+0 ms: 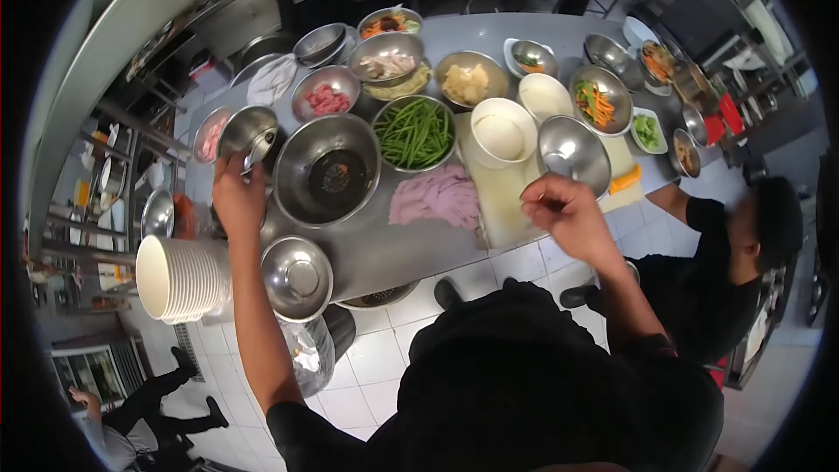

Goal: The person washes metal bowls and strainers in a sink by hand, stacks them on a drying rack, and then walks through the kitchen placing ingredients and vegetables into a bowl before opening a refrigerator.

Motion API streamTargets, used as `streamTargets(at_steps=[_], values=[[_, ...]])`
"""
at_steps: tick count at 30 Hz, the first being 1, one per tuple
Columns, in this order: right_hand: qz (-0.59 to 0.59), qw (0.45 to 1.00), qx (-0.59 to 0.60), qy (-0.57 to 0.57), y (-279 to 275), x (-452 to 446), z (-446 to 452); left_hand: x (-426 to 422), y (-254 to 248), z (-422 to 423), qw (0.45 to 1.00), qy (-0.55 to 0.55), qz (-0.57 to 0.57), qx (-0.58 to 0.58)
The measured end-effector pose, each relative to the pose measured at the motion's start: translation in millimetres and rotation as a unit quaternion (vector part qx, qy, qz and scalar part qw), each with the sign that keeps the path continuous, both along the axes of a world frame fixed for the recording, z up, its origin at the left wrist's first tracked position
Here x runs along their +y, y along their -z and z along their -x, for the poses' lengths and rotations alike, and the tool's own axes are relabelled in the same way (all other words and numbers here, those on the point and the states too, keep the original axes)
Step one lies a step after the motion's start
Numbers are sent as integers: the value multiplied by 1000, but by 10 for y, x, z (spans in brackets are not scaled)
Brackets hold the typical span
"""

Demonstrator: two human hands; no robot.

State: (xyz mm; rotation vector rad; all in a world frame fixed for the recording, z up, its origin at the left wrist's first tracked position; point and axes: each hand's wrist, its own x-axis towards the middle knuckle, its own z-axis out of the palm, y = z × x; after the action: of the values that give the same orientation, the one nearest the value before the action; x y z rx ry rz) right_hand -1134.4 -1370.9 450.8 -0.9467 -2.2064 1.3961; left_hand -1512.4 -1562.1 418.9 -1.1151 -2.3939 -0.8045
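At the left, my left hand (pixel 238 194) is closed on what looks like a metal spoon (pixel 253 156), held over the near side of a steel bowl (pixel 238 128). Beside it stands a large steel bowl (pixel 293 170) with dark liquid and bits in the bottom. My right hand (pixel 566 214) is raised with its fingers curled together; I cannot make out anything in them. Just beyond that hand is a smaller steel bowl (pixel 587 144) on a pale cutting board (pixel 502 214). A white tub (pixel 504 131) sits to its left.
Green beans (pixel 414 132), pink meat (pixel 328 99) and cut vegetables (pixel 596 107) fill other bowls. A pink cloth (pixel 435 196) lies centrally. Stacked white containers (pixel 179 278) and a steel bowl (pixel 297 275) are at left. A co-worker (pixel 721 262) is close on my right.
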Motion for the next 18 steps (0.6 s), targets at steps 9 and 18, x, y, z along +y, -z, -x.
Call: streamTargets(at_steps=[9,18], values=[[-88,922,148,348,-63,1429,-1299,-396,-324,-913,964,97,-164,-185],[193,695,331,608,842,2766,-2964,-880,-326,-1687,918,-79,-239,-307]])
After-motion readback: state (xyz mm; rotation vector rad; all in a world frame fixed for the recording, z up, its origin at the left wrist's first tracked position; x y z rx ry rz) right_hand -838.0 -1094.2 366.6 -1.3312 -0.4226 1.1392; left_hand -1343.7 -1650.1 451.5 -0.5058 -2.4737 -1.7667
